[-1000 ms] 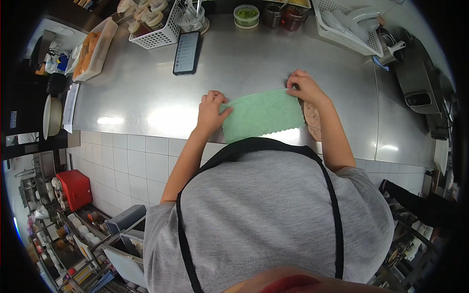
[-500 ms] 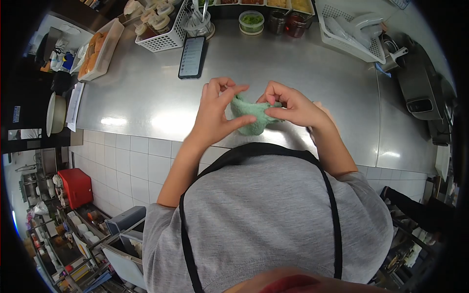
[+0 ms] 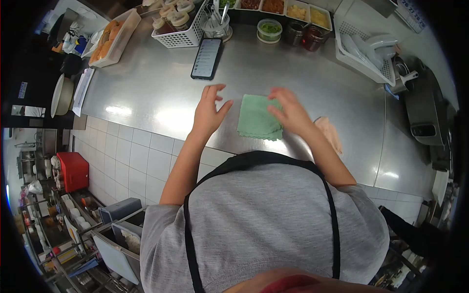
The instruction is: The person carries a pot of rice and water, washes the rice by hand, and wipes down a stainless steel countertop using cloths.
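A green cloth (image 3: pixel 255 116) with a scalloped edge lies on the steel counter, folded into a flat square of layers. Left of it, my left hand (image 3: pixel 210 111) is open above the counter, thumb apart from the fingers, touching no cloth. My right hand (image 3: pixel 292 115) hovers at the cloth's right side, slightly blurred, its fingers apart and holding nothing. Whether its fingertips touch the cloth I cannot tell. A peach-coloured cloth (image 3: pixel 330 134) lies crumpled beside my right forearm, which partly hides it.
A phone (image 3: pixel 206 58) lies beyond my left hand. Along the back stand a white basket of bottles (image 3: pixel 181 39), a tub of chopped greens (image 3: pixel 269 31), dark jars (image 3: pixel 311 39) and a white basket (image 3: pixel 359 61). A bin of buns (image 3: pixel 117 41) sits far left.
The green cloth was bunched up between both hands; now it lies flat and folded on the counter. Both hands have let go and moved apart. The view has shifted slightly.
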Motion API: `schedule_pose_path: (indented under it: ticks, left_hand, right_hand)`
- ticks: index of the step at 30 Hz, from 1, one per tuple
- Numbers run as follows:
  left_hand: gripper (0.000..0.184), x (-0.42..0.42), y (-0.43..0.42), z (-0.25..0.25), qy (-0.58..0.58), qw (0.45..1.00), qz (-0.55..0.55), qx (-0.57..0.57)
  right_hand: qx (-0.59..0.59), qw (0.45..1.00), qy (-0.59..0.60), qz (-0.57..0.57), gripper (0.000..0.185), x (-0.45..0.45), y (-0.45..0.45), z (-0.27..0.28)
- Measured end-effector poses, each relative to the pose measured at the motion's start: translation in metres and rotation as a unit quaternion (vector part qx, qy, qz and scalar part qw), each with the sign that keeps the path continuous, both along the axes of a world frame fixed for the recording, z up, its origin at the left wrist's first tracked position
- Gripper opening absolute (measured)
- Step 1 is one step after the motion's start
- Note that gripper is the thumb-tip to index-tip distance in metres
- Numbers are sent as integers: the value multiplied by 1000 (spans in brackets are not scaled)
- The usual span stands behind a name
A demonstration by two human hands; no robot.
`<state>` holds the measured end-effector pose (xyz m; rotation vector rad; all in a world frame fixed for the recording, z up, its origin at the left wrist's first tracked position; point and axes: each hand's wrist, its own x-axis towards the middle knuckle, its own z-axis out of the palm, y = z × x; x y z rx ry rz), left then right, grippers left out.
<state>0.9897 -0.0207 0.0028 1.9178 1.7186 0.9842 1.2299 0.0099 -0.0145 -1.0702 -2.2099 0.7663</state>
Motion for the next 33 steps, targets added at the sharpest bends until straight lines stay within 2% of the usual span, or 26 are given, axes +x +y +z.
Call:
schedule_pose_path:
  ticks: [1,3,4,6,11,19,23,26,33]
  left_hand:
    - [40,-6,-8,-4,-29,999,19,-40]
    - [38,-22,-23,-16,-20,998,41,-45]
    - [36,-29,-31,-21,-45,994,69,-68]
    - [34,-40,-47,-30,-69,989,99,-90]
    - [31,-51,-81,-41,-102,971,176,-125]
    - [28,-55,-122,-40,-63,958,239,-145]
    - [28,-53,-152,-46,-64,940,289,-170]
    - [27,-47,-172,-50,-73,930,307,-188]
    - [27,-32,-181,-54,-61,929,290,-221]
  right_hand:
    - [-1,1000,2,4,27,-8,-11,-10]
    - [28,990,-128,51,44,-27,-29,-32]
    - [29,990,-125,54,44,-34,-30,-45]
    - [53,978,-202,27,57,-48,-27,-67]
    - [110,971,-210,-29,59,-88,56,-88]
    - [95,957,-231,-149,59,-148,204,-99]
    - [95,947,-258,-164,60,-156,235,-100]
    - [95,954,-235,-158,59,-155,252,-105]
    - [70,959,-231,-147,60,-148,272,-100]
